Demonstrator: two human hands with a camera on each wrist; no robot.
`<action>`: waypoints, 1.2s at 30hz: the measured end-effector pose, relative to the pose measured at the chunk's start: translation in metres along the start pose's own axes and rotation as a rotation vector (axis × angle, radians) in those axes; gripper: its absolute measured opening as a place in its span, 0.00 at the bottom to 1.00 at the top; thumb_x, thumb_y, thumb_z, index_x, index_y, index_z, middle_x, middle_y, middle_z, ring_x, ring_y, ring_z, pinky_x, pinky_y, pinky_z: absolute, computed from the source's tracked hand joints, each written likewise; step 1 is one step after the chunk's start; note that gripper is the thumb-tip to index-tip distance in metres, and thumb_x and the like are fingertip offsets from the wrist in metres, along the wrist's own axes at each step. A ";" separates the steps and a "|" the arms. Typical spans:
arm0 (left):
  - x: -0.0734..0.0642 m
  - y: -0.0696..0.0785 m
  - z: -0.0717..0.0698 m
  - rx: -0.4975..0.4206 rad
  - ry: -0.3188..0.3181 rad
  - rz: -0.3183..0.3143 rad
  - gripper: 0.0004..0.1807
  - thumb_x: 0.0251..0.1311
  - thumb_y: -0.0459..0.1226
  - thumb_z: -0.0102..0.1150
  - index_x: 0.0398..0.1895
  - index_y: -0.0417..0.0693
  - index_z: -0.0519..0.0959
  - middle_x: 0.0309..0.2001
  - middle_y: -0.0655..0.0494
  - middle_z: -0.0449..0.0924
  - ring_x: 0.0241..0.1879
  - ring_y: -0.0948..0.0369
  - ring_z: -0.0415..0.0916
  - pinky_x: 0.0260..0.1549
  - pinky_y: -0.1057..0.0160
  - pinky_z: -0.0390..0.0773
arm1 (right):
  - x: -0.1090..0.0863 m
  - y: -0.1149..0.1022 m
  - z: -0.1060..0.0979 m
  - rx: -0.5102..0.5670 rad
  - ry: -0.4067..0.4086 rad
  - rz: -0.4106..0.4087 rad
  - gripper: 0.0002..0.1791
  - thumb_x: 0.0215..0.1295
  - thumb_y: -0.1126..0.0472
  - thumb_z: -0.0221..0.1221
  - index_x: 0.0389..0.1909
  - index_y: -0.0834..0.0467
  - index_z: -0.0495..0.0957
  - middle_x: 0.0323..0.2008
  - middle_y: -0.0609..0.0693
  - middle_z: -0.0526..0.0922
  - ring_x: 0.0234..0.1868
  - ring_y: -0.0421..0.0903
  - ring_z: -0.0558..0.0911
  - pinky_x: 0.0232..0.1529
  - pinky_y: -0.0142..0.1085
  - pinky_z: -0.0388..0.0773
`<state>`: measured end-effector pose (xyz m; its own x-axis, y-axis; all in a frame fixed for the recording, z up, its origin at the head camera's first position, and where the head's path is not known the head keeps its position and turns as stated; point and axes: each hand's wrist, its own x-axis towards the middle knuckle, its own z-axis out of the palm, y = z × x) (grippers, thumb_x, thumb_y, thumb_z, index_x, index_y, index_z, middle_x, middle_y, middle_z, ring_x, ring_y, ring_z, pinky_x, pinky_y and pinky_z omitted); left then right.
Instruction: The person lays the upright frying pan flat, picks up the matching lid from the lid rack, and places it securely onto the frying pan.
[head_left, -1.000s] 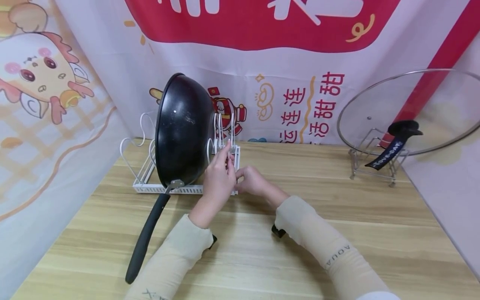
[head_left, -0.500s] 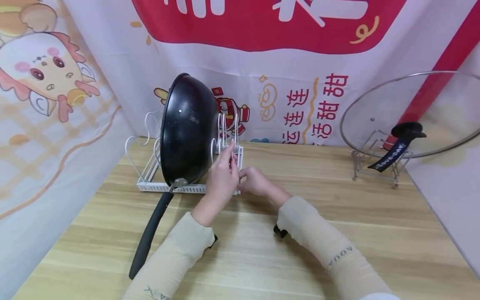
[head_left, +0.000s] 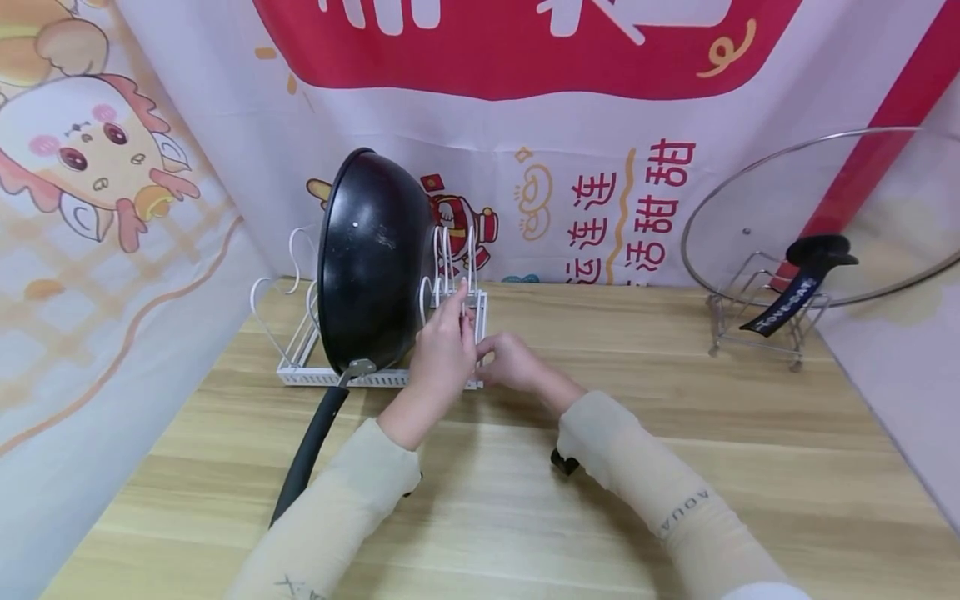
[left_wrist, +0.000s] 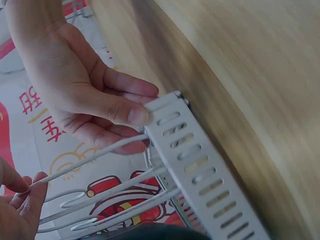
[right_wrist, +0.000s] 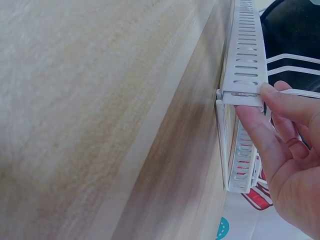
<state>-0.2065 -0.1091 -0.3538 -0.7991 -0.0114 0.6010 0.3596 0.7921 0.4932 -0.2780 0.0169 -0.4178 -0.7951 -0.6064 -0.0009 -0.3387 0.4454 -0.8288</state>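
A black wok (head_left: 375, 258) stands on edge in a white metal rack (head_left: 300, 378), its handle sloping toward the front. My left hand (head_left: 442, 350) is at the rack's right end. In the left wrist view its fingertips pinch the upper part of a white wire divider (left_wrist: 95, 159) that rises from the slotted rail (left_wrist: 192, 160). Low at the front right corner, my right hand (head_left: 513, 362) grips the end of that rail. The right wrist view shows its thumb on the rail's side and a finger under the end piece (right_wrist: 242, 99).
A large glass lid (head_left: 795, 183) with a black knob leans in a small wire stand (head_left: 757, 337) at the back right. Printed cloth (head_left: 570, 125) hangs behind the wooden table (head_left: 510, 517). More wire dividers (head_left: 442, 258) stand right of the wok.
The head view has shifted slightly. Both hands keep their places at the rack's right end, and the wok and lid stay put. My left forearm now covers more of the wok's handle.
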 end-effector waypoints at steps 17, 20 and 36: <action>0.010 0.003 -0.011 0.038 -0.106 0.032 0.22 0.70 0.27 0.58 0.66 0.32 0.73 0.57 0.35 0.81 0.50 0.41 0.82 0.48 0.46 0.83 | -0.006 -0.004 -0.001 -0.097 0.028 -0.058 0.12 0.58 0.76 0.67 0.44 0.66 0.86 0.45 0.57 0.87 0.43 0.51 0.85 0.49 0.41 0.83; 0.012 0.004 -0.015 0.055 -0.142 0.031 0.21 0.71 0.28 0.57 0.66 0.34 0.74 0.58 0.37 0.81 0.51 0.42 0.82 0.49 0.47 0.83 | -0.007 -0.005 -0.001 -0.136 0.042 -0.084 0.12 0.58 0.76 0.67 0.44 0.66 0.85 0.46 0.58 0.87 0.51 0.53 0.84 0.58 0.45 0.79; 0.014 0.000 -0.037 -0.116 -0.391 -0.093 0.34 0.70 0.30 0.57 0.78 0.39 0.61 0.55 0.43 0.83 0.52 0.51 0.84 0.47 0.56 0.84 | -0.018 -0.011 0.003 -0.156 -0.040 -0.029 0.16 0.68 0.67 0.64 0.56 0.65 0.82 0.54 0.58 0.85 0.46 0.49 0.84 0.53 0.41 0.81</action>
<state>-0.1996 -0.1319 -0.3216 -0.9453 0.1712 0.2775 0.3117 0.7243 0.6150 -0.2579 0.0208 -0.4104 -0.7643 -0.6448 -0.0032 -0.4375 0.5221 -0.7321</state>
